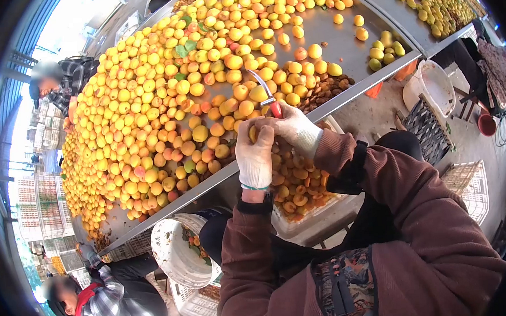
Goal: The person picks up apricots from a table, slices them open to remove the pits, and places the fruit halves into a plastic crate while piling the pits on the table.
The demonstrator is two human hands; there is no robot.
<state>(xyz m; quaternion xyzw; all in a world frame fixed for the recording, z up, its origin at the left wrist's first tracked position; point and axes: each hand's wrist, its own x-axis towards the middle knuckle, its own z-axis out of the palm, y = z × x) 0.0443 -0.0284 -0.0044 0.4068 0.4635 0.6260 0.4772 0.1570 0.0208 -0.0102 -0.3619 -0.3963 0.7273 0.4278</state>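
Note:
My right hand (297,127), in a pale glove, grips a small curved knife (275,108) with a red handle; its hooked blade points up and away over the fruit. Close against it, my left hand (255,158), gloved too, is closed around an apricot (254,133), most of which the fingers hide. Both hands are held above the near rim of a metal table (370,84) heaped with whole yellow-orange apricots (145,106). Below my hands, a white crate (295,228) over my lap holds halved apricots (301,181).
Brown pits (327,90) lie by the table's rim, near a small group of greenish fruits (385,50). A white bucket (180,252) with scraps stands left of my knees. Another bucket (428,89) is at the right. Co-workers sit along the table at the left.

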